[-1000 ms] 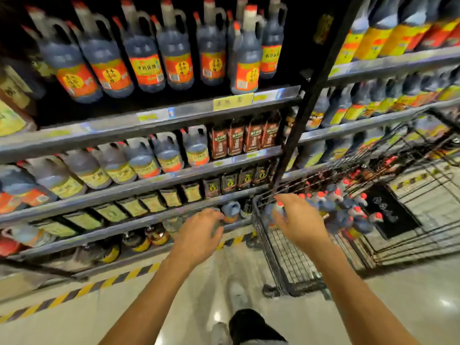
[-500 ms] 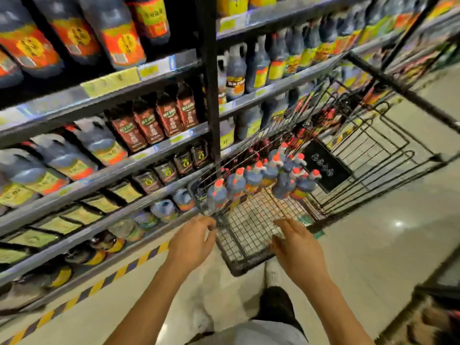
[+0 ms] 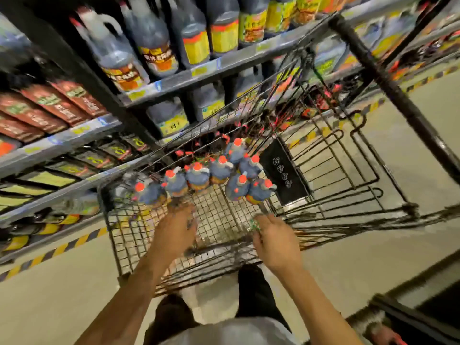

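A: Grips?
B: Left grip point(image 3: 175, 230) & right grip point(image 3: 275, 241) both loose, fingers out, holding nothing, over the cart's point(image 3: 117, 235) near end.
A: Bottles?
B: Red-capped bottles point(image 3: 198, 176) upright inside the cart, mid-basket, just past the fingertips.
A: Tip?
B: Imo take one per grip by the neck, lift straight up, don't knock the neighbours. Shelf point(image 3: 174, 82) sits close on the cart's left, so watch elbows.

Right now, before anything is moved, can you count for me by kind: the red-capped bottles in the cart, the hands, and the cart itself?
Red-capped bottles: 8
Hands: 2, the left hand and the right hand
Cart: 1
Total: 11
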Motion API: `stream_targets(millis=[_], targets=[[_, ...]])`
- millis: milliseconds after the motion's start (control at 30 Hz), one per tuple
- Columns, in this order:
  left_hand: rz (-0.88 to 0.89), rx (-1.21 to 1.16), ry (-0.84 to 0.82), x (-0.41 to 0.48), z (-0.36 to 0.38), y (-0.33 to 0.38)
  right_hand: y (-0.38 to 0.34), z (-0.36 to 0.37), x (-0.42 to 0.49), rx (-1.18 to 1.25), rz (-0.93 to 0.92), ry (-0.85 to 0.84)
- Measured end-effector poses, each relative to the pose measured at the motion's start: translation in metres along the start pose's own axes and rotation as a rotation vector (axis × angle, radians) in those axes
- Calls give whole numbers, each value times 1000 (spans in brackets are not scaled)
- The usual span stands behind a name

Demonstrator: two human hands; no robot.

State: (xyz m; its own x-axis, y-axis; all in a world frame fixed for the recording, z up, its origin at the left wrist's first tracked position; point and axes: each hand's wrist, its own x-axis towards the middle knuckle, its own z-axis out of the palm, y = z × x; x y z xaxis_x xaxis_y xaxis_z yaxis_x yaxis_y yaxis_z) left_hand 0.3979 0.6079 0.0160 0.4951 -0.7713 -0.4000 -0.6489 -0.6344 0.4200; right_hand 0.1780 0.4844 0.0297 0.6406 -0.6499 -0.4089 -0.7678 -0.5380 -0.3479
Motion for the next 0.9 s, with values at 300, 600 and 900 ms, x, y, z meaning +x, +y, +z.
stream_targets(millis=[300,600,900], targets=[[-40,-53,-161,16,73,76,72,-11,111,-14,31,-102],[-134,-138,-52,108,121,77,105,33,177,-12,107,-177],[-240,-321,104,172,158,73,126,65,193,69,121,-55]])
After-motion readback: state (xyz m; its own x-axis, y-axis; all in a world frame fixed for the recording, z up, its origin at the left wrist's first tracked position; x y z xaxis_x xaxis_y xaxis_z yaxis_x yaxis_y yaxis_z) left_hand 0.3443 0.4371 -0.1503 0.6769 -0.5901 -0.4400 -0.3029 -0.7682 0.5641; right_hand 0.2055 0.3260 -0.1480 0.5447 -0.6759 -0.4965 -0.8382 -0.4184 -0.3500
